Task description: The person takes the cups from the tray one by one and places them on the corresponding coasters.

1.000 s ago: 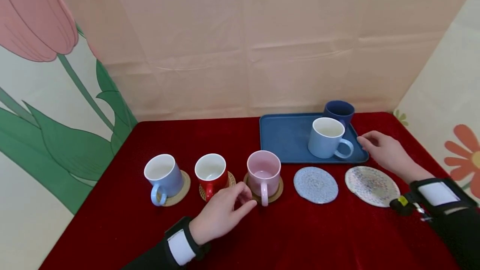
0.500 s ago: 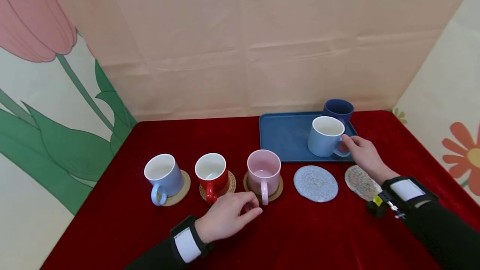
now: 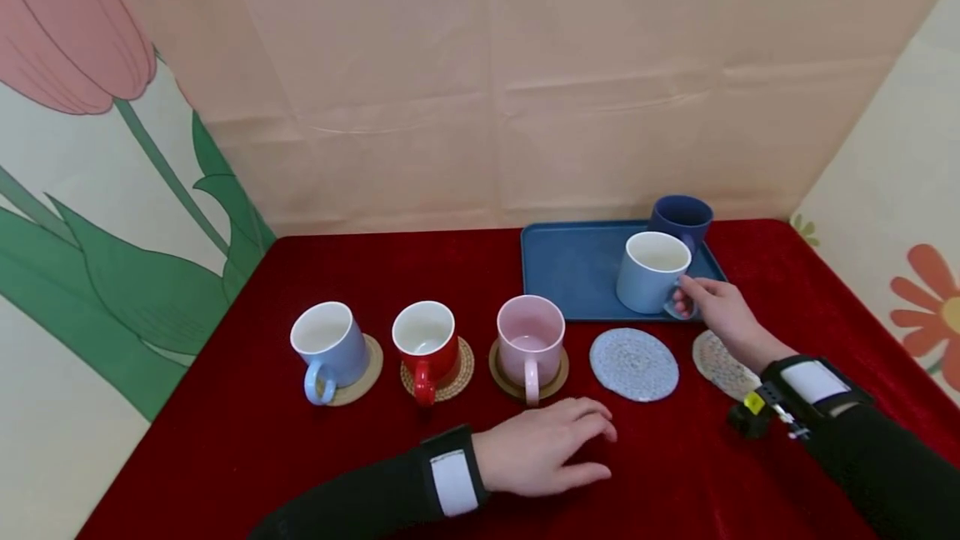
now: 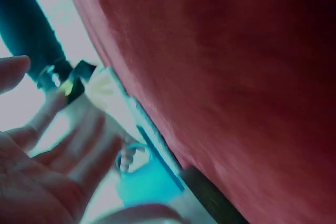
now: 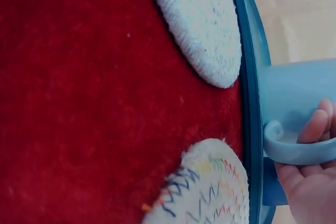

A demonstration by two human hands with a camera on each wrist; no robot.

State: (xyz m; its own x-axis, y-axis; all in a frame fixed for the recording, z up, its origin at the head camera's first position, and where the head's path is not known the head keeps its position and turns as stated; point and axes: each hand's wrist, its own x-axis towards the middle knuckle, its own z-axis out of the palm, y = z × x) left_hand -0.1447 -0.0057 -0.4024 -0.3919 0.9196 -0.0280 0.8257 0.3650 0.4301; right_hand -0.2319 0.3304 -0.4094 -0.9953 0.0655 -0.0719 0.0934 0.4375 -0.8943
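Observation:
My right hand (image 3: 722, 312) grips the handle of a light blue mug (image 3: 647, 285), its fingers passed through the loop in the right wrist view. That mug (image 5: 299, 95) stands upright at the front right of a blue tray (image 3: 566, 269). Behind it is a dark blue mug (image 3: 681, 220). My left hand (image 3: 542, 446) hovers low over the red cloth with fingers loosely spread and holds nothing. Just beyond it stands a pink mug (image 3: 529, 340) on a brown coaster (image 3: 558, 380), handle toward me.
To the left are a red mug (image 3: 427, 348) and a periwinkle mug (image 3: 328, 344), each on a woven coaster. A pale blue round coaster (image 3: 634, 365) lies before the tray. A speckled coaster (image 3: 716, 361) lies partly under my right hand. A curtain (image 3: 375, 107) backs the table.
My right hand has moved left from beside the tray and taken hold of the light blue mug's handle. My left hand has shifted right, past the pink mug, and its fingers have spread.

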